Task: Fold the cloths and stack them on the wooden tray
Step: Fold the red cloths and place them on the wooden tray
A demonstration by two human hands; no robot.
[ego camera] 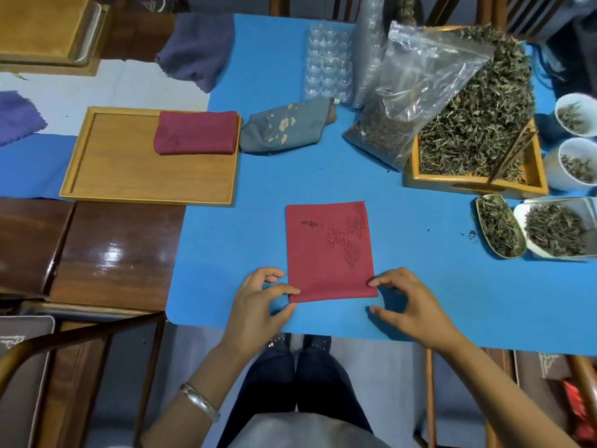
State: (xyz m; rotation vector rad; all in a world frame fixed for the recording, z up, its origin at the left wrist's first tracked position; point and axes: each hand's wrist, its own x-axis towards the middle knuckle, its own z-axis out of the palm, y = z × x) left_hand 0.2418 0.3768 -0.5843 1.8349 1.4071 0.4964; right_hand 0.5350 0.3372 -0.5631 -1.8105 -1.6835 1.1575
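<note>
Both hands, the left hand (pixel 263 297) and right hand (pixel 410 299), pinch the near corners of a red cloth (pixel 329 250) lying right of the wooden tray (pixel 145 176); an uneven grip could skew the next fold.

A red cloth (pixel 331 252) lies folded flat on the blue desk (pixel 420 302), with the left hand (pixel 258 299) and right hand (pixel 408 300) pinching its two near corners. On the wooden tray (pixel 129 176) to the left rests a folded red cloth (pixel 196 132). A grey flowered cloth (pixel 284 129) lies just beside the tray.
</note>
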